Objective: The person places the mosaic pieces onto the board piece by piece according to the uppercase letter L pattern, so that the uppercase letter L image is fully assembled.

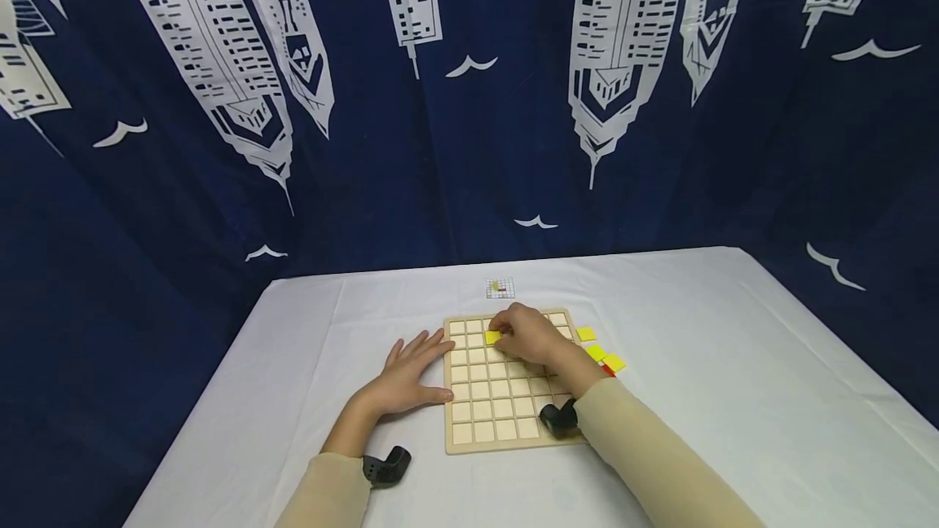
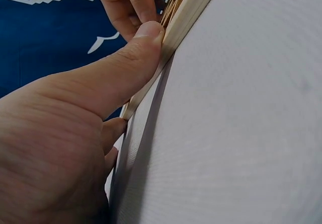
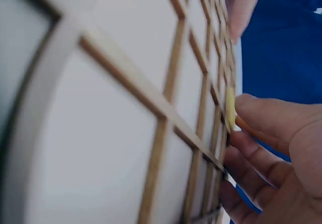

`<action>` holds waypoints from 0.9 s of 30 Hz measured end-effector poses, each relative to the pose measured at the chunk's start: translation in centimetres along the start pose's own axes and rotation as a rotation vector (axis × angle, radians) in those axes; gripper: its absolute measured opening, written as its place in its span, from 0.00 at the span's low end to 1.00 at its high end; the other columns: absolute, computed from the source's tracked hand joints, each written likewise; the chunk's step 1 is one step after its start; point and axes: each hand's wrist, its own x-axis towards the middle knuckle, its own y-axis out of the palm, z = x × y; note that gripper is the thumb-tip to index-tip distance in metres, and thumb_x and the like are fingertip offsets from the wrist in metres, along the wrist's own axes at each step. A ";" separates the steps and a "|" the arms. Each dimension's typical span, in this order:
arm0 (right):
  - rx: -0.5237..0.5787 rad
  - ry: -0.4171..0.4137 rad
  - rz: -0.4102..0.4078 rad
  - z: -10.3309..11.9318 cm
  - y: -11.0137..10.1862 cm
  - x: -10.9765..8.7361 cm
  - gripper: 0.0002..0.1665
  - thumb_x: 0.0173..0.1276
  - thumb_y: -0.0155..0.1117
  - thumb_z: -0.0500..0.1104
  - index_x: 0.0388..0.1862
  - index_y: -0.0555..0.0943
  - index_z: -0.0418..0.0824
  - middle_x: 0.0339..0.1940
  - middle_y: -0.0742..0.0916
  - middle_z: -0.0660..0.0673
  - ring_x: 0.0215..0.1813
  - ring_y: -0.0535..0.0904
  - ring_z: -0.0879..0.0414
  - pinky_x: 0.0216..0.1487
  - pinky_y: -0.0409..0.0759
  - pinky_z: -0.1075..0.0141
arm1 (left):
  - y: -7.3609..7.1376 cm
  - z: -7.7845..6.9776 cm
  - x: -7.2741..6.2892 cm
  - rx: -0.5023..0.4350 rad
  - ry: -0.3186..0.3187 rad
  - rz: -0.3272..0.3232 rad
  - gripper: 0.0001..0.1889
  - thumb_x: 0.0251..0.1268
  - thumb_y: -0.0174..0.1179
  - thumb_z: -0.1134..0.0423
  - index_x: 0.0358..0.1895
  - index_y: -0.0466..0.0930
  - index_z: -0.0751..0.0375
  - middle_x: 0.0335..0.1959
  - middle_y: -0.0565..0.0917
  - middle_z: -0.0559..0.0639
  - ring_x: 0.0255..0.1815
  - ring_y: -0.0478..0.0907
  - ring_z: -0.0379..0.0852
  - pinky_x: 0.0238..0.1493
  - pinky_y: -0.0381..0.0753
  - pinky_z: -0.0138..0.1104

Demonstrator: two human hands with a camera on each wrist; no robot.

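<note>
A square wooden grid board with pale cells lies on the white-covered table. My left hand is spread beside its left side, thumb and fingertips touching the frame; the left wrist view has the thumb on the edge. Over the board's upper part, my right hand pinches a yellow square tile between thumb and fingers. Seen from the right wrist, this yellow tile is right at the grid, near the thumb tip.
Loose yellow tiles lie off the board's right side, with a red tile partly hidden by the right forearm. Behind the board is a small card printed with a grid. A dark blue patterned curtain hangs at the table's back.
</note>
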 end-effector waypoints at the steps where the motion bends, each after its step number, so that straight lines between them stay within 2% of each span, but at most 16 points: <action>1: 0.012 -0.016 0.011 -0.1 -0.2 -0.2 0.18 0.62 0.70 0.35 0.52 0.84 0.35 0.46 0.86 0.42 0.48 0.82 0.51 0.54 0.83 0.56 | 0.0 0.0 0.0 -0.003 -0.002 0.003 0.45 0.55 0.72 0.44 0.76 0.64 0.49 0.82 0.55 0.51 0.84 0.43 0.58 0.81 0.30 0.60; 5: 0.079 -0.044 0.025 -0.1 -0.8 -1.1 0.19 0.65 0.68 0.35 0.56 0.83 0.35 0.48 0.86 0.41 0.49 0.81 0.50 0.54 0.81 0.57 | -0.2 0.0 -0.1 -0.012 -0.009 0.006 0.46 0.52 0.73 0.44 0.76 0.64 0.48 0.82 0.55 0.51 0.84 0.43 0.57 0.81 0.29 0.60; 12: 0.136 -0.072 -0.050 -0.7 -2.2 -3.3 0.19 0.68 0.66 0.36 0.58 0.81 0.35 0.54 0.84 0.38 0.51 0.82 0.46 0.51 0.83 0.58 | -0.2 0.0 -0.1 -0.022 -0.008 0.000 0.46 0.52 0.74 0.44 0.75 0.64 0.49 0.82 0.55 0.51 0.84 0.43 0.57 0.81 0.29 0.59; 21: 0.130 0.024 -0.190 -3.3 -4.1 -4.7 0.19 0.68 0.66 0.38 0.58 0.82 0.40 0.56 0.85 0.40 0.52 0.80 0.45 0.47 0.82 0.56 | 0.0 -0.1 -0.1 -0.030 -0.011 -0.001 0.47 0.51 0.74 0.43 0.76 0.64 0.49 0.82 0.54 0.51 0.85 0.42 0.57 0.81 0.28 0.59; 27: 0.108 0.099 -0.258 -4.8 -5.3 -5.6 0.20 0.69 0.66 0.39 0.59 0.81 0.39 0.57 0.84 0.39 0.52 0.80 0.44 0.50 0.82 0.51 | 0.0 0.1 0.0 -0.016 -0.008 -0.005 0.47 0.51 0.73 0.42 0.76 0.64 0.49 0.82 0.55 0.51 0.85 0.42 0.57 0.81 0.29 0.59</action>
